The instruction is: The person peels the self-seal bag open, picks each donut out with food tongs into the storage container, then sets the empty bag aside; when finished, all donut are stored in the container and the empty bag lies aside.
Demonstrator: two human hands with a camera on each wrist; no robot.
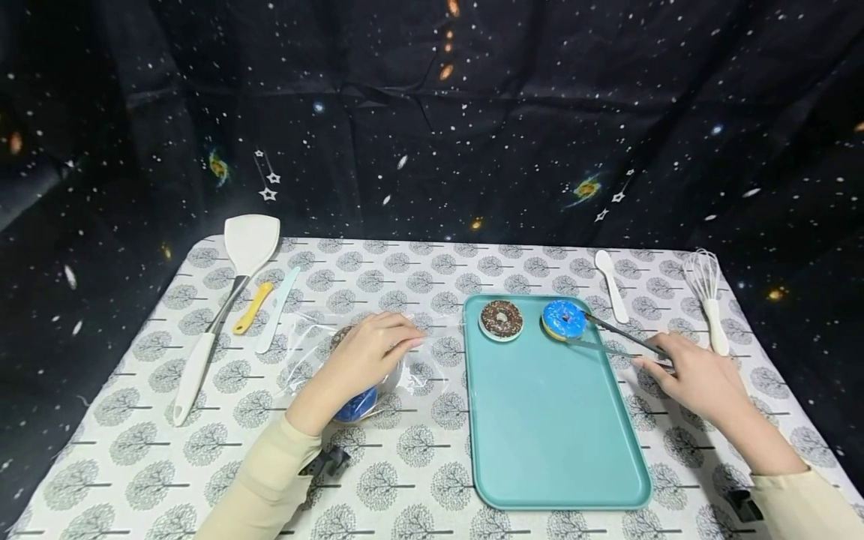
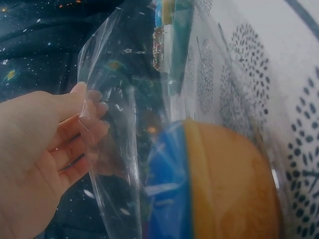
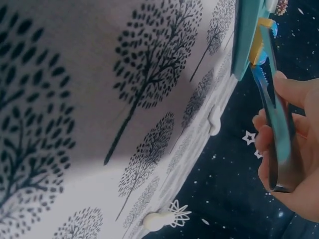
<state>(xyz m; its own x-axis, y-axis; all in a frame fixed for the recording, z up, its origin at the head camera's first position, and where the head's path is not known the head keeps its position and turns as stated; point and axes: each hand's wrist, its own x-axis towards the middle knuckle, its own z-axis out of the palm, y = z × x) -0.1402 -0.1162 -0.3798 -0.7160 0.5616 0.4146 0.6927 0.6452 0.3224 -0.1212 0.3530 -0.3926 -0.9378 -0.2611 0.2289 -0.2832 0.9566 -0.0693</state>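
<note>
My right hand (image 1: pixel 702 375) grips metal tongs (image 3: pixel 281 144), whose tips reach the side of a blue-iced donut (image 1: pixel 564 320) on the teal tray (image 1: pixel 553 435). A chocolate donut (image 1: pixel 502 320) with sprinkles lies left of it on the same tray. Over a clear plastic bag (image 2: pixel 117 99), my left hand (image 1: pixel 361 356) pinches the film at its edge, thumb on one side and fingers on the other. Inside the bag is another blue-iced donut (image 2: pixel 229 184). A brown donut (image 1: pixel 340 337) also shows there, mostly hidden behind the left hand.
On the left lie a white spatula (image 1: pixel 196 375), a small yellow-handled tool (image 1: pixel 253 307) and a pale blue knife (image 1: pixel 278 309). Behind the tray's right corner is a white spoon (image 1: pixel 611 285). A whisk (image 1: pixel 709 304) lies beyond the right hand. A dark star-print cloth (image 1: pixel 405 135) hangs behind the table.
</note>
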